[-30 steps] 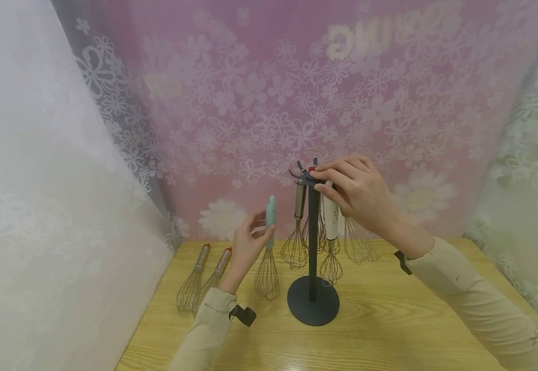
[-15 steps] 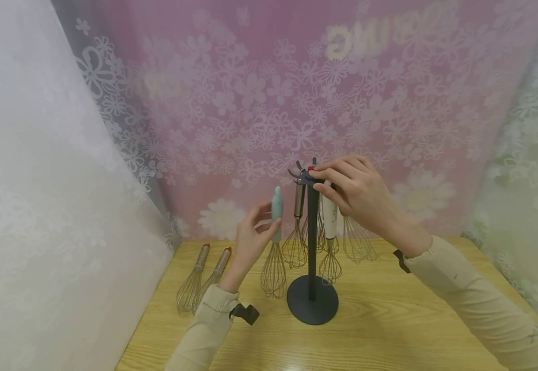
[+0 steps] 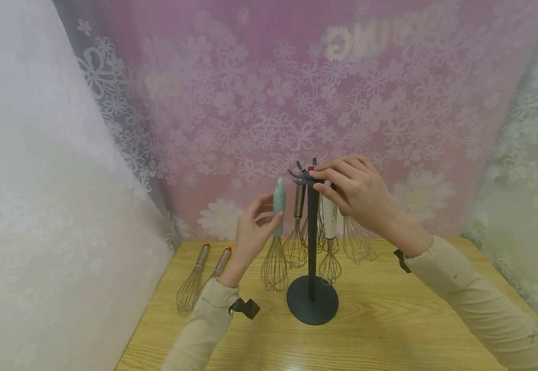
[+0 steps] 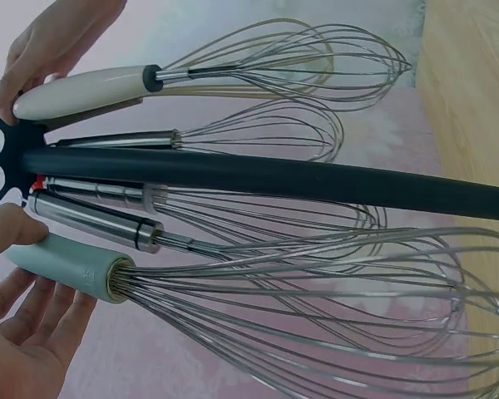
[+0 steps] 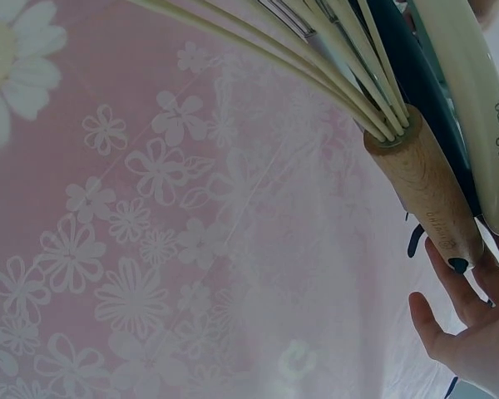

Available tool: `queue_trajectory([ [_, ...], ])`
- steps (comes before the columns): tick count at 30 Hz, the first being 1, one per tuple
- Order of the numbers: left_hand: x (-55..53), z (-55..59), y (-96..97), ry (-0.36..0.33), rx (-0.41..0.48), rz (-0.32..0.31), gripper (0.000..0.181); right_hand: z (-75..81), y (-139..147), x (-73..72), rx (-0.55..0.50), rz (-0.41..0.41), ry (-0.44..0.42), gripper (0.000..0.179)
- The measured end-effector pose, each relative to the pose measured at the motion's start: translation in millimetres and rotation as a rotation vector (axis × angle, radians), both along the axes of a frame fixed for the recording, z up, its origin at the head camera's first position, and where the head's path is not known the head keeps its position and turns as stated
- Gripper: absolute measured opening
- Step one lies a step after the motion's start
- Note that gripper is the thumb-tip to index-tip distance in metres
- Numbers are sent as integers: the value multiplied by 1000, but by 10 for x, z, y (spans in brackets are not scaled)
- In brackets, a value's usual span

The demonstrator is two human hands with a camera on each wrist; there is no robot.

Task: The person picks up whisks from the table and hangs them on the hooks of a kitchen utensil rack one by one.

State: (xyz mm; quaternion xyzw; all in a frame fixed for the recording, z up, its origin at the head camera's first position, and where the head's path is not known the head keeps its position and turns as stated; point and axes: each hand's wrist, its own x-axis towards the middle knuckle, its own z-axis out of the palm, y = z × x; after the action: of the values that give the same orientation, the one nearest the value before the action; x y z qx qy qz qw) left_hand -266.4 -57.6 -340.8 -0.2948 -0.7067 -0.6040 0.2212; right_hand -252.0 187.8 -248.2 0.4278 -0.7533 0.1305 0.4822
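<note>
My left hand holds a whisk with a mint-green handle upright, wires down, just left of a black whisk stand. In the left wrist view, the thumb lies over the top end of the green handle, close to the stand's hooks. My right hand holds the stand's top, partly hiding the hooks. Several whisks hang there: one white-handled, one steel-handled, and one with a wooden handle beside the right fingers in the right wrist view.
Two steel whisks with red tips, one at the far left and one beside it, lie on the wooden table. The stand's round black base rests on the table. A pink flowered curtain closes off the back.
The left hand has raised the green-handled whisk and brought it slightly right, nearer the stand. My right hand stays at the stand's top.
</note>
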Motion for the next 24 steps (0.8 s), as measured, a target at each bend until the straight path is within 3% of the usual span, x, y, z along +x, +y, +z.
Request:
queue_trajectory([
  [14,20,225,36,64,-5,-8,43,14,-8,15,4,7,7,48],
  [24,5,341,7,60,-44,-12,44,17,-7,16,-2,20,9,48],
])
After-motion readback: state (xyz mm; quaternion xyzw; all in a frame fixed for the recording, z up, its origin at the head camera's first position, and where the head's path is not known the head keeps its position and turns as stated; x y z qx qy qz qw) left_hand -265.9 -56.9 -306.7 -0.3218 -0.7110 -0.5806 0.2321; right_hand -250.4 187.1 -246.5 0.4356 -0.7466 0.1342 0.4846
